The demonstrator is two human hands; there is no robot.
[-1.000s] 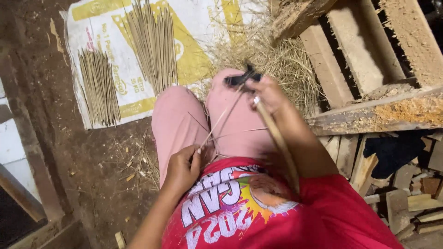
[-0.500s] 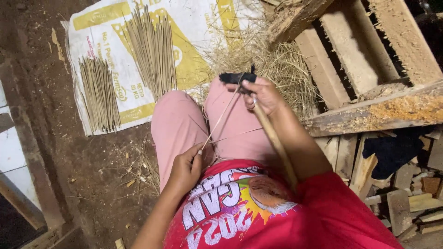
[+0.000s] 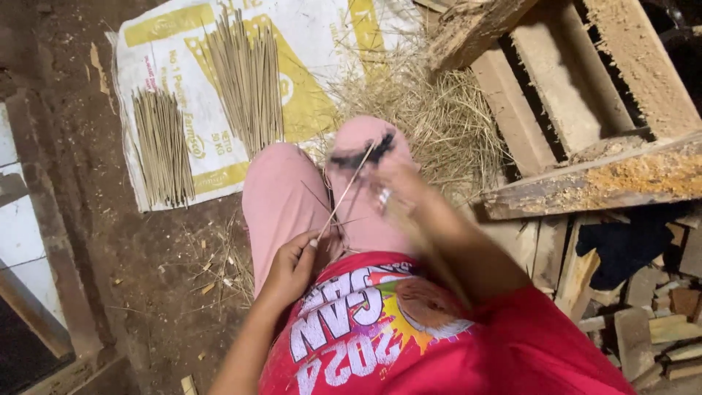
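My left hand (image 3: pixel 292 265) rests on my lap and pinches the near end of a thin pale stick (image 3: pixel 344 194) that slants up over my pink trousers (image 3: pixel 281 201). My right hand (image 3: pixel 391 192), blurred by motion, grips a dark-bladed knife (image 3: pixel 360 156) whose blade lies against the far part of the stick, above my right knee. A long wooden handle or strip runs back along my right forearm. I wear a red printed shirt (image 3: pixel 409 333).
A white and yellow sack (image 3: pixel 307 44) lies on the dirt floor ahead, carrying two bundles of thin sticks (image 3: pixel 162 146) (image 3: pixel 247 80). Straw-like shavings (image 3: pixel 431 117) pile by my knees. Rough wooden pallets and planks (image 3: pixel 585 95) stand at the right.
My right hand has drawn the knife back along the stick toward me, from beyond the knee to just over it. The left hand has kept its hold on the stick's near end.
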